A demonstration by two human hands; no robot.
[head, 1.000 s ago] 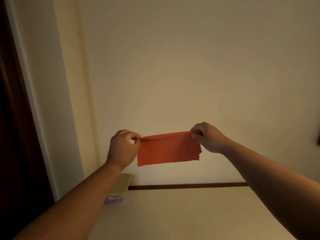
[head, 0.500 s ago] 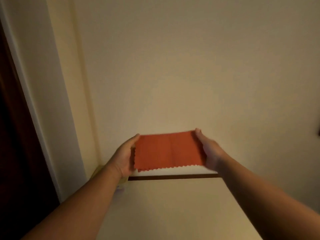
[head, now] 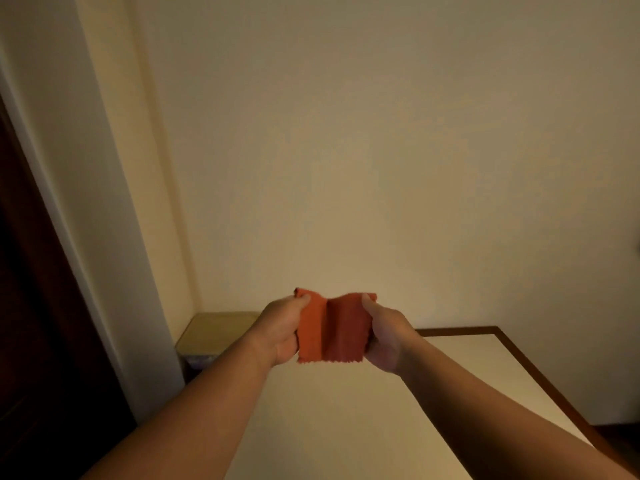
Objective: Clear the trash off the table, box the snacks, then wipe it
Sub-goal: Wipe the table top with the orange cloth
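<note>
Head view, dim warm light. The small orange-red cloth (head: 332, 330) with a zigzag-cut lower edge was held in the air, above the far part of the cream-topped table (head: 346, 427) with a dark brown wooden rim, not touching it.

Left hand (head: 280, 330): fingers curled round the cloth's left side, thumb pressed on the front face near the upper corner.

Right hand (head: 386, 336): the same grip on the right side, thumb on the front near the upper right corner.

The hands were close together. The cloth was bent along an upright crease down its middle, its two halves angled like an open book, the right half in shadow.

Both forearms reached in from the lower corners.

Behind the left hand, in the corner by the plain cream wall (head: 381, 168), stood a pale beige flat-topped object (head: 214, 329); I could not tell what it was. A dark brown door (head: 27, 306) filled the left edge.
</note>
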